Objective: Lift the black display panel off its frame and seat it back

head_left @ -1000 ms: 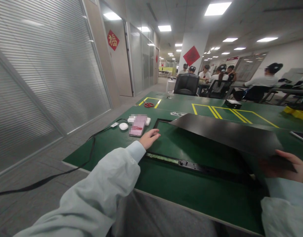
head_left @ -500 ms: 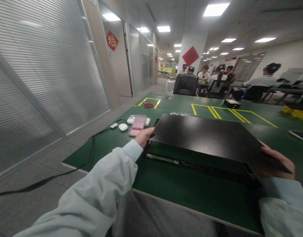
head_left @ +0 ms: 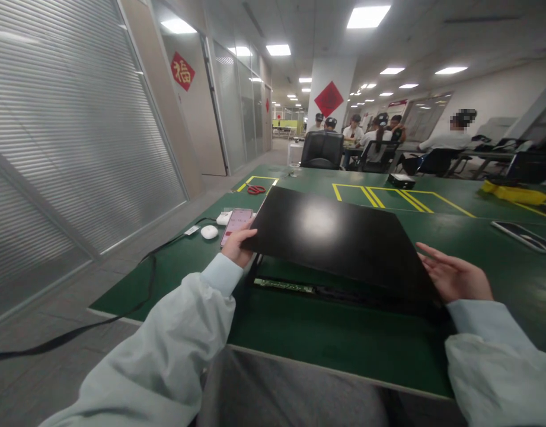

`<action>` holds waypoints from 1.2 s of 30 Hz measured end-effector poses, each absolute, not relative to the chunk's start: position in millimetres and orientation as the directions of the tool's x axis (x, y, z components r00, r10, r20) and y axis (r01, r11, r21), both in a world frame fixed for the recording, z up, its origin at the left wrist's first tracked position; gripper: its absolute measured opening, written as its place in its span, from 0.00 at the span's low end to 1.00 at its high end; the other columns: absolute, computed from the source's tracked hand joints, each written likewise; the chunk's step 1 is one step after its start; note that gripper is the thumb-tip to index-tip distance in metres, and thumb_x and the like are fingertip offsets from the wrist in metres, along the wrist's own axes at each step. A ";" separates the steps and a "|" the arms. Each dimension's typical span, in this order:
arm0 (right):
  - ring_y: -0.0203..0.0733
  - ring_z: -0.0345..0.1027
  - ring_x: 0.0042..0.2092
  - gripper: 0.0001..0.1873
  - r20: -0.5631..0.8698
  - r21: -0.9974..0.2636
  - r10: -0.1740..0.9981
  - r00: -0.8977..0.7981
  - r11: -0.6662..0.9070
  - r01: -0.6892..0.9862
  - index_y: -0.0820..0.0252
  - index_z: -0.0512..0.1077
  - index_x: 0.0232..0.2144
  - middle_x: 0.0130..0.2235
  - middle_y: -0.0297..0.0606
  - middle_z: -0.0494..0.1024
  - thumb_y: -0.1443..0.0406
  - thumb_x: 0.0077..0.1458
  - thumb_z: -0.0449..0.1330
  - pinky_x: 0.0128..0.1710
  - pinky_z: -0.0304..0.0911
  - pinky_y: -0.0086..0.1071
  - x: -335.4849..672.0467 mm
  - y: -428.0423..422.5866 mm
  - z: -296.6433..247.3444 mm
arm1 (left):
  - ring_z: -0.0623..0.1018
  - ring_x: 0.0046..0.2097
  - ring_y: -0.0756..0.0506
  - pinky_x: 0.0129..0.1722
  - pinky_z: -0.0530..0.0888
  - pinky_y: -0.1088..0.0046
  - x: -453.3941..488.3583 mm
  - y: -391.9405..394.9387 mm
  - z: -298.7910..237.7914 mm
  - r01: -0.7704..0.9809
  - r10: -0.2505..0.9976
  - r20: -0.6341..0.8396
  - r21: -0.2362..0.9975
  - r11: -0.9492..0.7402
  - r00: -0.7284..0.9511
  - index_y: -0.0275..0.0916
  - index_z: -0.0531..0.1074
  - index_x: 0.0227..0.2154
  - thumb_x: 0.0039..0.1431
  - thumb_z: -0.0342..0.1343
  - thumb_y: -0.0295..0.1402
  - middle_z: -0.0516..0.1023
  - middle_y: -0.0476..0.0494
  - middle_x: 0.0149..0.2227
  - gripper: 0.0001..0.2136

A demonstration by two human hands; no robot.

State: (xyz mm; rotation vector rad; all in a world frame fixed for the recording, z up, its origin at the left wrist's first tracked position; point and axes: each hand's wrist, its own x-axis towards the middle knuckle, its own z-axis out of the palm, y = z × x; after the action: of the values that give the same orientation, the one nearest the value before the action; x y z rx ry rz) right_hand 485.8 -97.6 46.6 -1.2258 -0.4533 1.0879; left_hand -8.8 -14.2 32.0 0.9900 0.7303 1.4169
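A thin, dark rectangular panel [head_left: 326,243] with a glossy glare spot is held tilted above the green table. My left hand [head_left: 239,244] grips its left edge, thumb on top and fingers underneath. By the panel's right edge, my right hand [head_left: 462,279] has its fingers stretched out and apart; whether the palm touches the edge is hard to tell. Beneath the panel lies a dark frame, largely hidden, with a narrow green circuit board [head_left: 284,286] showing along its near side.
Left of the panel lie a phone [head_left: 237,220], a white rounded case [head_left: 209,232] and a black strap [head_left: 150,284]. Red-handled scissors [head_left: 256,190], a black box [head_left: 401,180] and a tablet-like device [head_left: 521,237] are farther off. Several people sit at tables behind.
The panel's far edge has risen, and its glare spot has shifted. My right hand has loosened from around the right corner, its fingers now extended. The view has turned slightly right.
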 end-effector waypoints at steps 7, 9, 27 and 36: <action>0.52 0.85 0.42 0.30 -0.216 -0.929 0.839 0.500 -0.018 -0.371 0.49 0.76 0.48 0.43 0.45 0.89 0.68 0.38 0.64 0.33 0.82 0.39 485.0 -94.6 39.9 | 0.90 0.50 0.31 0.56 0.86 0.48 -19.7 -15.3 29.7 -0.410 0.993 0.086 0.911 -0.043 0.086 0.39 0.83 0.46 0.41 0.71 0.28 0.90 0.42 0.40 0.23; 0.47 0.81 0.36 0.31 -0.209 -0.948 0.846 0.490 -0.053 -0.313 0.51 0.77 0.51 0.40 0.44 0.89 0.67 0.41 0.66 0.29 0.77 0.33 486.9 -94.5 35.9 | 0.90 0.47 0.32 0.54 0.86 0.49 -20.9 -15.1 29.5 -0.407 0.994 0.074 0.913 -0.034 0.081 0.39 0.82 0.44 0.40 0.70 0.28 0.89 0.43 0.39 0.23; 0.31 0.40 0.20 0.21 -0.090 -0.960 0.961 0.262 -0.014 -0.278 0.47 0.77 0.55 0.57 0.55 0.89 0.53 0.61 0.64 0.13 0.47 0.31 504.5 -106.3 31.6 | 0.85 0.39 0.38 0.42 0.83 0.61 -15.0 -23.4 43.6 -0.570 0.995 0.078 0.816 -0.096 -0.056 0.39 0.82 0.39 0.36 0.69 0.26 0.88 0.43 0.37 0.21; 0.30 0.39 0.19 0.20 -0.336 -0.896 0.901 0.276 -0.215 -0.389 0.52 0.77 0.57 0.52 0.61 0.89 0.55 0.67 0.59 0.12 0.49 0.28 496.4 -102.1 36.3 | 0.84 0.39 0.39 0.43 0.80 0.60 -8.0 -24.0 40.8 -0.547 0.997 0.060 0.833 -0.081 -0.056 0.40 0.80 0.37 0.33 0.69 0.26 0.87 0.46 0.37 0.21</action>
State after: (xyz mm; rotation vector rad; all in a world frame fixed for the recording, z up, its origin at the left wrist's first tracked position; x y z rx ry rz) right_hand 496.4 -102.1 36.3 -1.2797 -0.5459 1.2958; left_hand -8.0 -24.0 40.8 0.8008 0.7577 1.5089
